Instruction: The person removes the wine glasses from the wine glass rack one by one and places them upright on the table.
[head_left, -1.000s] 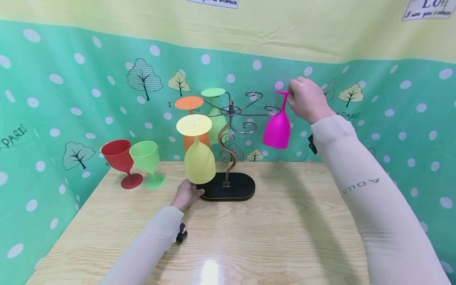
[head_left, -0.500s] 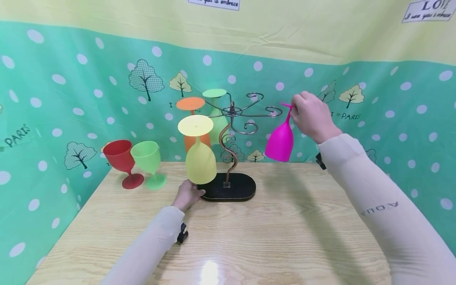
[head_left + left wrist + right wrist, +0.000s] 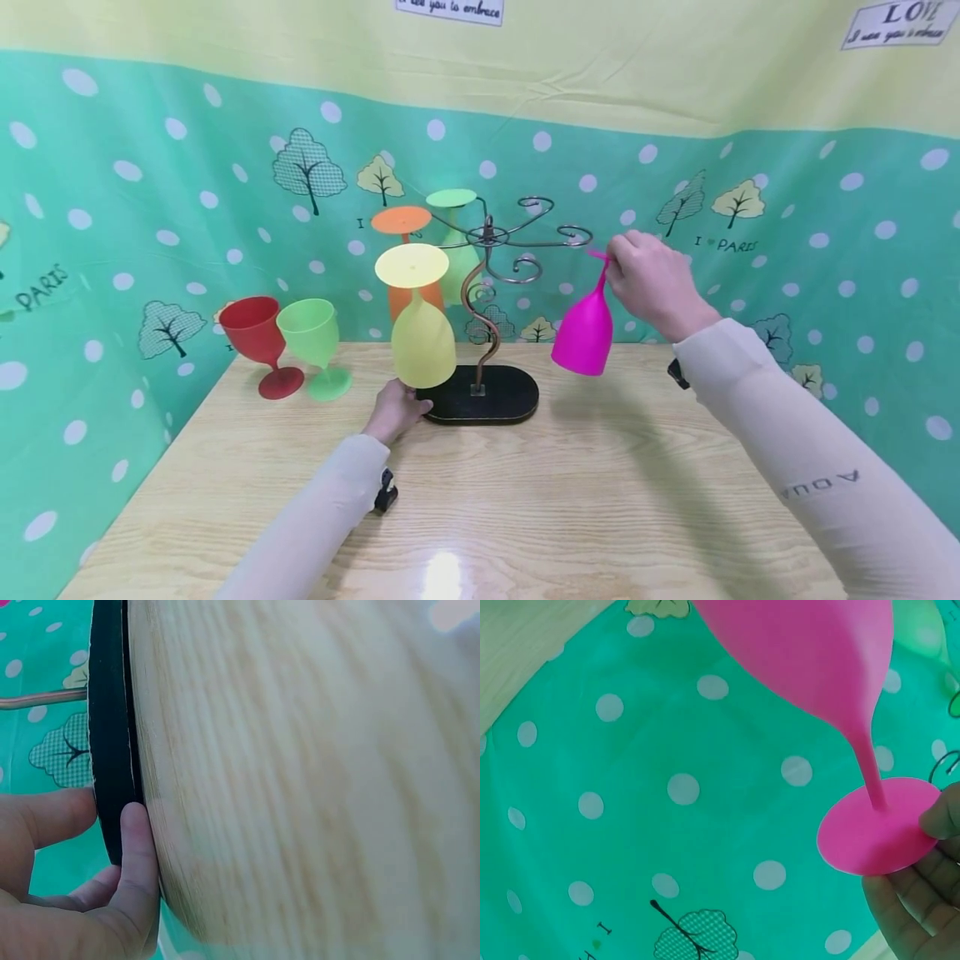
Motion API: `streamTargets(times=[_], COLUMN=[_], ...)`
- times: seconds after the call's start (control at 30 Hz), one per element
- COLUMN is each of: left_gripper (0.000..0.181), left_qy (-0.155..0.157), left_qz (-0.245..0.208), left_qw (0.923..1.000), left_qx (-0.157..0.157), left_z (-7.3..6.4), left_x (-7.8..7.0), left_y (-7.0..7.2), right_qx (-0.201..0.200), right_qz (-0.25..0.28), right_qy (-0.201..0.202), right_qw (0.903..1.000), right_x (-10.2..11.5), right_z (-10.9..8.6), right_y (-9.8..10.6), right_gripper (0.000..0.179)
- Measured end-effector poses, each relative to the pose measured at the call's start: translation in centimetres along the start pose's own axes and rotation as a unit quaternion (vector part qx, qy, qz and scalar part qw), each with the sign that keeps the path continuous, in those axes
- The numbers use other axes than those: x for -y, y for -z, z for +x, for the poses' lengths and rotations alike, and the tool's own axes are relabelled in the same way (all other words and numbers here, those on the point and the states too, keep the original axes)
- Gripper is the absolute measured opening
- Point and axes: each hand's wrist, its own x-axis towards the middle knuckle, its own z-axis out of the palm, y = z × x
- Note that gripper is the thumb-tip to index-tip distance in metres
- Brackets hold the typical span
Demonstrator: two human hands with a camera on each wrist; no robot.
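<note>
By its foot, my right hand [image 3: 651,279] pinches a magenta goblet [image 3: 584,333], bowl down and slightly tilted, in the air right of the rack. In the right wrist view, thumb and fingers grip the edge of the round foot [image 3: 881,825]. My left hand [image 3: 395,410] holds the left end of the rack's black oval base [image 3: 495,396]; the left wrist view shows thumb and fingers on either side of that base [image 3: 112,735]. From the metal rack [image 3: 487,236] hang a yellow goblet [image 3: 423,342], an orange goblet [image 3: 402,220] and a green goblet [image 3: 452,198], all upside down.
A red goblet [image 3: 255,329] and a light green goblet [image 3: 311,333] stand upright on the wooden table [image 3: 570,508], left of the rack. Curled rack arms [image 3: 573,235] reach out to the right. A polka-dot curtain [image 3: 225,183] hangs behind.
My right hand has lowered the magenta goblet, from beside a curled rack arm to below that arm's height. My left hand has stayed on the base.
</note>
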Motion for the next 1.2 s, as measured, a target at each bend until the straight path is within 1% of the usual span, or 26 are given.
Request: streamTargets(times=[0.1,0.23,0.4,0.5,0.6,0.7,0.83,0.9,1.0,1.07,1.1,1.13,1.2], left_gripper=[0.039,0.033,0.032,0.030,0.027,0.023,0.017,0.021,0.023,0.034,0.040,0.045,0.045], left_qy=[-0.005,-0.002,0.004,0.006,0.004,0.004,0.021,0.033,0.046,0.051,0.054,0.052,0.047], left_qz=[0.016,0.026,0.016,0.012,0.020,0.020,0.005,0.005,0.001,0.002,-0.005,-0.007,-0.015], left_qw=[0.9999,0.9997,0.9999,0.9999,0.9995,0.9995,0.9996,0.9993,0.9988,0.9986,0.9985,0.9986,0.9988], left_qx=[-0.003,-0.004,-0.006,-0.010,-0.022,-0.024,-0.017,-0.018,-0.017,-0.011,-0.007,-0.007,-0.004], left_z=[0.1,0.2,0.1,-0.2,-0.4,-0.5,-0.5,-0.6,-1.2,-1.8,-2.2,-2.5,-3.3], left_x=[0.0,0.2,0.1,0.0,-0.2,-0.3,-0.1,-0.1,-0.3,-0.6,-0.8,-0.9,-1.2], left_y=[-0.1,-0.1,-0.1,0.0,0.1,0.0,-0.2,-0.2,0.1,0.3,0.3,0.3,0.1], right_qx=[-0.002,-0.004,-0.007,-0.004,0.005,0.012,0.020,0.024,0.024,0.023,0.021,0.019,0.010], right_qz=[0.002,-0.001,0.001,0.006,0.016,0.025,0.039,0.049,0.058,0.059,0.061,0.062,0.064], right_qy=[0.005,0.004,-0.002,-0.011,-0.025,-0.042,-0.054,-0.056,-0.065,-0.074,-0.078,-0.082,-0.087], right_qw=[1.0000,1.0000,1.0000,0.9999,0.9995,0.9988,0.9976,0.9969,0.9959,0.9953,0.9949,0.9946,0.9941], right_x=[0.2,0.5,0.7,0.9,1.1,1.2,1.3,1.4,1.6,1.8,1.9,2.0,2.2], right_z=[-0.7,-1.6,-2.6,-3.1,-3.7,-4.3,-4.9,-5.3,-5.8,-6.3,-6.5,-6.7,-7.2], right_y=[-0.3,-0.8,-1.3,-1.7,-2.1,-2.6,-3.3,-3.6,-3.9,-4.0,-4.1,-4.2,-4.4], right_gripper=[0.004,0.005,0.004,0.003,0.004,0.003,0.004,0.003,0.003,0.002,0.002,0.002,0.002])
